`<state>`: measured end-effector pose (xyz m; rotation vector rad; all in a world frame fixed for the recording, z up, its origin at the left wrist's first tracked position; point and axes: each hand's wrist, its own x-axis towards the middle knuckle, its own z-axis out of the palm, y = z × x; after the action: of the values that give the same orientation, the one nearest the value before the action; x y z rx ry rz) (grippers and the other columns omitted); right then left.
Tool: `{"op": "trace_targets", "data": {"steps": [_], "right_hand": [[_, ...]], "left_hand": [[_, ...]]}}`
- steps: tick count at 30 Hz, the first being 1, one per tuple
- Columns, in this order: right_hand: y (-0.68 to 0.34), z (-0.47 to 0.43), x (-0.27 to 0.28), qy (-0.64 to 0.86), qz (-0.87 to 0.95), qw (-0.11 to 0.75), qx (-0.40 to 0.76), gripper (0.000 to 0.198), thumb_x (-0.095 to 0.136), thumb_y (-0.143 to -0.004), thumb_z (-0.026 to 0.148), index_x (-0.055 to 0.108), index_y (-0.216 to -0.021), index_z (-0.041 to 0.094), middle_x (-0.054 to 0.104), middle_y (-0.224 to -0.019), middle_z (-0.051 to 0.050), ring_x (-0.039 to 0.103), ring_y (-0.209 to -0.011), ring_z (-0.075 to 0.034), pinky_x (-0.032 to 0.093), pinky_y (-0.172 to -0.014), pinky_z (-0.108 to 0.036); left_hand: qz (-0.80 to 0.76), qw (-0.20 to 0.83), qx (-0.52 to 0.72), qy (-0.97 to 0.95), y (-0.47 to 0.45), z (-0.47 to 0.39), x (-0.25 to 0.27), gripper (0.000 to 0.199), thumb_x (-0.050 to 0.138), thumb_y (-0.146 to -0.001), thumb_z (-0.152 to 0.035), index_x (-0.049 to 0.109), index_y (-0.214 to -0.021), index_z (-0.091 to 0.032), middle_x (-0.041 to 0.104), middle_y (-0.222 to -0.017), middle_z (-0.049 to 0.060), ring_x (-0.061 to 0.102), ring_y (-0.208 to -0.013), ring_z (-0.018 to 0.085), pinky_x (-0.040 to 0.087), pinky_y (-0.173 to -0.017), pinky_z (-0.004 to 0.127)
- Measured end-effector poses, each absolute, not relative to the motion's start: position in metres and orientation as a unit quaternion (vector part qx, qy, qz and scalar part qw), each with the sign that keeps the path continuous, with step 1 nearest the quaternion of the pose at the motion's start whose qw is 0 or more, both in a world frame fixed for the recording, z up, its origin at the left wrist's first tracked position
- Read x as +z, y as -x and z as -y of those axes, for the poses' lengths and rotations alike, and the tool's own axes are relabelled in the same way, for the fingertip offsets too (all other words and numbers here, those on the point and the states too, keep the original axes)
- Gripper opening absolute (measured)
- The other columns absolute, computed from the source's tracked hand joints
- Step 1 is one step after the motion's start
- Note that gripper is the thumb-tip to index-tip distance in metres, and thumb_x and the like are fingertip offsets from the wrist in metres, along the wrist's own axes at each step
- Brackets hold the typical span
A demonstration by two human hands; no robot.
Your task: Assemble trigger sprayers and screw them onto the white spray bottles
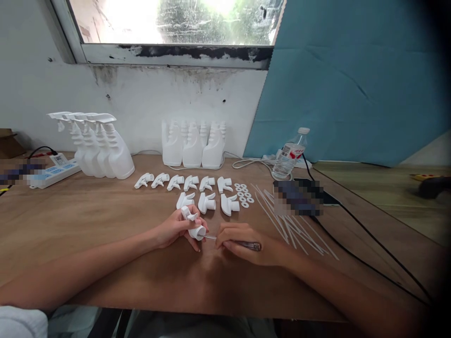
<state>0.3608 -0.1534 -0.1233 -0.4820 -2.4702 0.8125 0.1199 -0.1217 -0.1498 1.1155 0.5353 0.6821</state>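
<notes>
Near the middle of the table my left hand (178, 226) grips a white trigger spray head (196, 229), its round collar facing right. My right hand (243, 241) is closed around the dark handle of a screwdriver-like tool (252, 245). The tool's thin metal shaft reaches to the collar opening; how far in its tip goes I cannot tell. Just beyond my hands lie more spray heads (207, 203) in two rows. Beside them sits a cluster of small white ring washers (244, 204).
Thin white tubes (282, 220) lie loosely right of my right hand. Assembled spray bottles (121, 157) and a power strip (58, 172) stand back left, white bottles without heads (192, 150) by the wall. A water bottle (287, 157) and black cables (366, 251) are at right.
</notes>
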Motion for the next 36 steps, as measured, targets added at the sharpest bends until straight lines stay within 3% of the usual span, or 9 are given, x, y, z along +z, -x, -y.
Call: {"op": "trace_targets", "data": {"steps": [4, 13, 27, 32, 36], "right_hand": [[-0.359, 0.155, -0.130, 0.137, 0.923, 0.234, 0.272, 0.024, 0.041, -0.096, 0.015, 0.059, -0.112, 0.013, 0.060, -0.099, -0.011, 0.057, -0.089, -0.014, 0.047, -0.079, -0.026], [-0.356, 0.167, -0.124, 0.148, 0.925, 0.245, 0.251, 0.023, 0.041, -0.094, 0.010, 0.057, -0.109, 0.014, 0.060, -0.101, -0.011, 0.058, -0.093, -0.014, 0.048, -0.081, -0.025], [-0.355, 0.160, -0.139, 0.179, 0.883, 0.335, 0.275, 0.024, 0.039, -0.097, 0.012, 0.059, -0.111, 0.015, 0.063, -0.103, -0.011, 0.059, -0.100, -0.014, 0.049, -0.087, -0.028], [-0.350, 0.157, -0.142, 0.128, 0.944, 0.288, 0.101, 0.029, 0.044, -0.092, 0.010, 0.055, -0.119, 0.013, 0.060, -0.108, -0.014, 0.056, -0.100, -0.018, 0.050, -0.085, -0.031], [-0.348, 0.157, -0.141, 0.144, 0.944, 0.298, -0.011, 0.041, 0.045, -0.091, 0.012, 0.047, -0.132, 0.014, 0.050, -0.129, -0.018, 0.045, -0.125, -0.023, 0.045, -0.098, -0.041]], "left_hand": [[-0.252, 0.768, 0.322, -0.493, -0.117, 0.118, -0.149, 0.032, 0.068, -0.080, -0.030, 0.040, -0.087, -0.018, 0.063, -0.090, 0.007, 0.066, -0.068, 0.020, 0.058, -0.044, 0.032], [-0.221, 0.781, 0.309, -0.495, -0.116, 0.117, -0.150, 0.027, 0.065, -0.082, -0.028, 0.040, -0.086, -0.018, 0.063, -0.089, 0.007, 0.065, -0.063, 0.019, 0.054, -0.035, 0.025], [-0.207, 0.796, 0.374, -0.428, -0.116, 0.113, -0.152, 0.017, 0.064, -0.082, -0.024, 0.050, -0.089, -0.017, 0.056, -0.092, 0.004, 0.062, -0.069, 0.015, 0.054, -0.040, 0.021], [-0.207, 0.804, 0.363, -0.423, -0.118, 0.117, -0.151, 0.014, 0.061, -0.086, -0.024, 0.050, -0.091, -0.017, 0.055, -0.094, 0.004, 0.060, -0.068, 0.013, 0.055, -0.043, 0.021], [-0.202, 0.811, 0.345, -0.427, -0.118, 0.120, -0.152, 0.015, 0.060, -0.087, -0.028, 0.051, -0.092, -0.017, 0.056, -0.095, 0.005, 0.059, -0.067, 0.013, 0.054, -0.045, 0.022]]}}
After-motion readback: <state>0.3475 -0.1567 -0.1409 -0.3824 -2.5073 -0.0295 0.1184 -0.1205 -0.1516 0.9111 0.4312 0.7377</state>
